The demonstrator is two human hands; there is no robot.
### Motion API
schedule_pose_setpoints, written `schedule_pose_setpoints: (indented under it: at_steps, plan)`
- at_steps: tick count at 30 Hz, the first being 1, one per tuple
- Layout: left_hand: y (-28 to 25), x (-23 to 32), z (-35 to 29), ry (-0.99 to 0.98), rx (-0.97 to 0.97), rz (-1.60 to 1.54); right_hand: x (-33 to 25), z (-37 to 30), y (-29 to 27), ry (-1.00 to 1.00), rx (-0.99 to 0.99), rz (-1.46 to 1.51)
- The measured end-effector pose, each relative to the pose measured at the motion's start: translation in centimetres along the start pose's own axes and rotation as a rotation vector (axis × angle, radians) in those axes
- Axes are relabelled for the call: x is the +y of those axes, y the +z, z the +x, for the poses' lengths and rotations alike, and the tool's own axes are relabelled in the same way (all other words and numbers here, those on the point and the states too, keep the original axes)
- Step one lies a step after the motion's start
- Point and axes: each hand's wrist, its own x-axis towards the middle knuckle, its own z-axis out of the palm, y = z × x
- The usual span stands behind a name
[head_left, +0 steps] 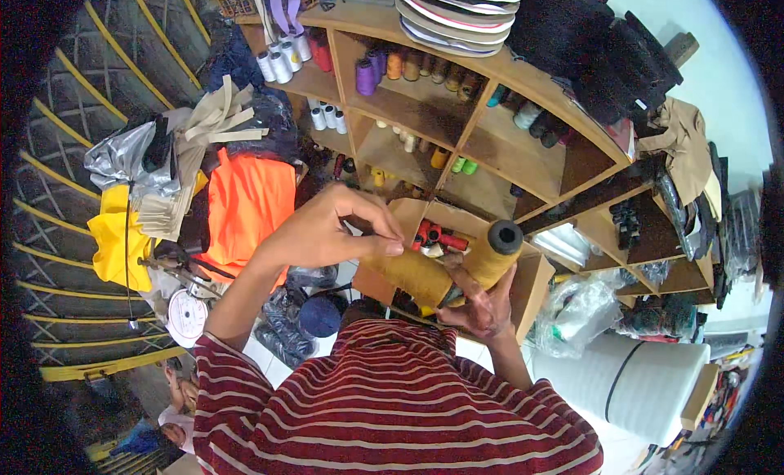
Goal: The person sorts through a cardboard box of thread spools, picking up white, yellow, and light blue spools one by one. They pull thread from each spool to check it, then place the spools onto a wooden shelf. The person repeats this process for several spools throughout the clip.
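My right hand (482, 308) grips two mustard-yellow thread cones from below. One cone (496, 250) points up and shows its black core. The other cone (408, 273) lies slanted to its left. My left hand (331, 230) comes over from the left, its thumb and fingers pinched together on the upper side of the slanted cone. Just behind the cones stands an open cardboard box (535, 283) holding small red spools (433, 232). My striped red and white shirt (392, 401) fills the lower middle.
A wooden shelf unit (457, 124) holds several thread spools in many colours. Orange cloth (249, 201), yellow cloth (110, 234) and a silver bag (122, 157) lie at the left. A navy cone (320, 316) sits below. A white foam roll (629, 381) stands at the lower right.
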Motion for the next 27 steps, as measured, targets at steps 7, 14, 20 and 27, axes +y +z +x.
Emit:
schedule_pose_setpoints:
  at_steps: [7,14,20,27]
  plan:
    - [-0.8,0.1,0.4,-0.158,-0.009,0.247,-1.2,-0.4,0.8,0.235,0.036,0.389]
    - [-1.7,-4.0,0.9,-0.263,0.040,0.255,-1.6,1.3,-0.4,-0.167,0.152,0.020]
    - [-0.8,-7.7,0.3,-0.175,0.266,0.232,-1.5,1.7,0.2,-0.021,0.224,0.223]
    - [-0.3,-6.5,-0.9,-0.134,0.352,-0.113,-1.7,2.6,1.6,0.239,0.270,0.647]
